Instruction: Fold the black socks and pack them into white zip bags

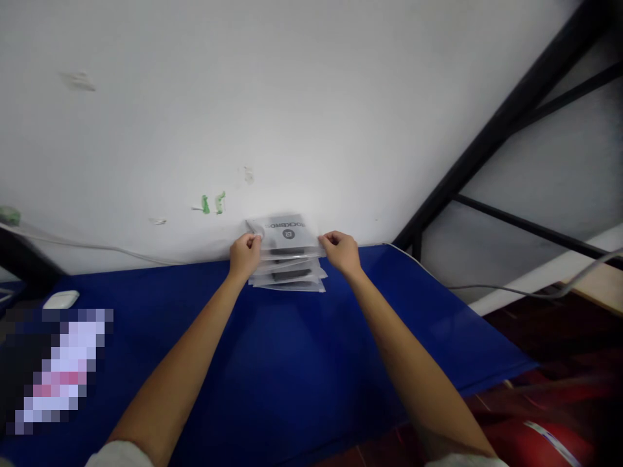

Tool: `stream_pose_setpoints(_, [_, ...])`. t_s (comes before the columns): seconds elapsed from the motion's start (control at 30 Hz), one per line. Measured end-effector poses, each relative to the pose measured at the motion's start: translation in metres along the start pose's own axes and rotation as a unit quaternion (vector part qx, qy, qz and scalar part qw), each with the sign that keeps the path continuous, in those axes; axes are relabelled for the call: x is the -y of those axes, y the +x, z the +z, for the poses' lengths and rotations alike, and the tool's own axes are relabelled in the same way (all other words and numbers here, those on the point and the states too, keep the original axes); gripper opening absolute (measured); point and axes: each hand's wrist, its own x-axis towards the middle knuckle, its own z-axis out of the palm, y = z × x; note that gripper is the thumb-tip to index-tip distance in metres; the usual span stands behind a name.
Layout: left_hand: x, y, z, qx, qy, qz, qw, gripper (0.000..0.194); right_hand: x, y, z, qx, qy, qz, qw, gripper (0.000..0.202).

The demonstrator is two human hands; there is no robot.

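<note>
A stack of frosted plastic zip bags [291,284] lies at the back of the blue table, close to the wall. The top plastic bag [287,232] carries grey lettering and a round dark logo, and something dark shows through it. My left hand [246,253] pinches this bag at its left edge, fingers closed. At its right edge my right hand [341,250] pinches the same bag between thumb and fingers. Lower bags stick out toward me, slightly fanned, with dark contents partly visible.
The blue table [292,370] meets a white wall [311,117] with tape scraps. A white case [61,299] sits at the left, beside a pixelated area. Black metal beams [487,143] slant up at right. A grey cable [530,294] hangs past the right edge, above a red object [540,444].
</note>
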Motion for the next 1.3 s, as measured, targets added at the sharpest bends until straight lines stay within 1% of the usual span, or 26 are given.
stream_pose_setpoints(0.13, [-0.006, 0.006, 0.006, -0.028, 0.01, 0.001, 1.0, 0.017, 0.002, 0.008, 0.003, -0.005, 0.009, -0.002, 1.0, 0.017])
stream_pose_setpoints(0.2, [-0.007, 0.008, 0.008, -0.029, 0.013, -0.011, 0.999, 0.016, 0.001, 0.012, 0.005, -0.001, 0.016, 0.001, 1.0, 0.015])
stream_pose_setpoints(0.37, [-0.005, 0.009, 0.006, 0.015, 0.0, -0.065, 0.998, 0.025, -0.007, 0.015, 0.007, 0.034, 0.034, 0.03, 0.998, 0.02])
stream_pose_setpoints(0.5, [-0.004, 0.009, 0.006, 0.038, -0.023, -0.089, 0.995, 0.03, -0.01, 0.015, 0.009, 0.063, 0.058, 0.045, 0.995, 0.023])
stream_pose_setpoints(0.6, [-0.006, 0.009, 0.006, 0.047, -0.037, -0.094, 0.994, 0.028, -0.01, 0.014, 0.009, 0.072, 0.067, 0.047, 0.994, 0.024])
stream_pose_setpoints(0.73, [-0.007, 0.005, 0.002, 0.055, -0.041, -0.086, 0.994, 0.03, -0.01, 0.011, 0.004, 0.078, 0.064, 0.052, 0.994, 0.026])
stream_pose_setpoints(0.87, [-0.007, 0.002, -0.001, 0.062, -0.038, -0.076, 0.994, 0.032, -0.011, 0.006, -0.001, 0.073, 0.055, 0.055, 0.994, 0.025])
stream_pose_setpoints(0.97, [-0.007, 0.004, 0.0, 0.047, -0.034, -0.061, 0.996, 0.029, -0.009, 0.006, -0.001, 0.061, 0.053, 0.045, 0.996, 0.023])
stream_pose_setpoints(1.1, [-0.006, 0.01, 0.005, 0.007, -0.031, -0.036, 0.999, 0.02, -0.006, 0.011, 0.002, 0.041, 0.058, 0.024, 0.997, 0.025])
stream_pose_setpoints(1.17, [-0.005, 0.012, 0.007, -0.006, -0.029, -0.032, 0.999, 0.021, -0.006, 0.014, 0.005, 0.033, 0.058, 0.021, 0.998, 0.026])
stream_pose_setpoints(1.3, [0.0, 0.013, 0.011, -0.011, -0.025, -0.034, 0.999, 0.023, -0.01, 0.015, 0.01, 0.027, 0.05, 0.028, 0.998, 0.025])
